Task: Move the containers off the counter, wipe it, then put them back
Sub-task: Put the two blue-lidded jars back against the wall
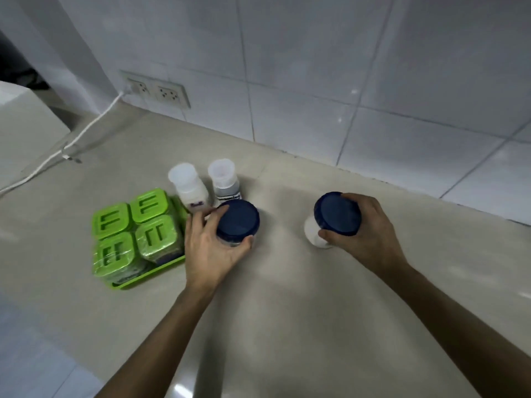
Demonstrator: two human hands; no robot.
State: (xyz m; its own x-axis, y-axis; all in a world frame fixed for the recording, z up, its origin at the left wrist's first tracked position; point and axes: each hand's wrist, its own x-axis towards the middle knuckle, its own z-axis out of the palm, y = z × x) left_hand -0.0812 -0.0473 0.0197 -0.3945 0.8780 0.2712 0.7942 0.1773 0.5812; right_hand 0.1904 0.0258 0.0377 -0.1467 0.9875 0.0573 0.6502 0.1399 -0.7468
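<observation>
Two jars with dark blue lids stand on the beige counter (pixel 273 326). My left hand (pixel 209 251) wraps around the left blue-lid jar (pixel 238 221), fingers on its near side. My right hand (pixel 365 231) grips the right blue-lid jar (pixel 334 214), whose white body shows below the lid; it looks slightly tilted. Just behind the left jar stand two small bottles with clear caps: a white bottle (pixel 191 188) and a grey bottle (pixel 225 182). A green tray (pixel 149 272) holding several green-lidded containers (pixel 135 228) sits to the left.
A white tiled wall (pixel 316 81) runs along the back of the counter. A double power socket (pixel 156 90) sits low on the wall, with a white cable (pixel 86 130) running left across the counter. A white appliance (pixel 26 122) stands at the far left.
</observation>
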